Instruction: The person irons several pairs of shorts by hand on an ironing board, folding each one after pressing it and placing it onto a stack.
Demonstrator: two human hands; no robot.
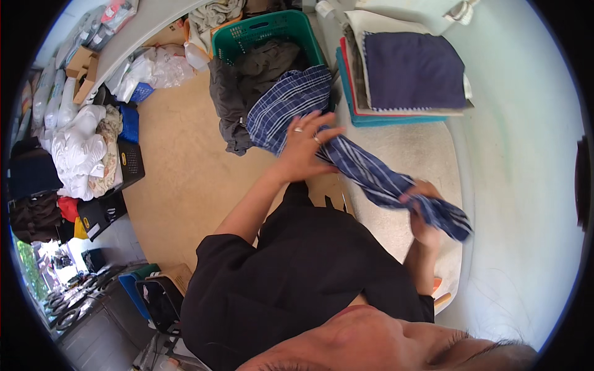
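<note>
A blue-and-white plaid cloth (297,99) spreads over the edge of a green plastic basket (278,21), and its narrow, gathered part runs to the lower right. My left hand (308,146), with rings, has that cloth between its thumb and fingers beside the basket. Bunched around the cloth's other end is my right hand (424,208), slightly blurred, over a pale surface (390,153). A dark grey garment (229,106) hangs over the basket's side, with more dark cloth inside. Right of the basket lies a stack of folded cloths, topped by a navy one (413,69).
White bedding (79,148) fills a black crate (131,162) at the left. Clear plastic bags (162,67) lie at the upper left under a shelf (134,28). Black and blue bins (160,301) stand at the lower left. A pale wall (519,162) borders the right side.
</note>
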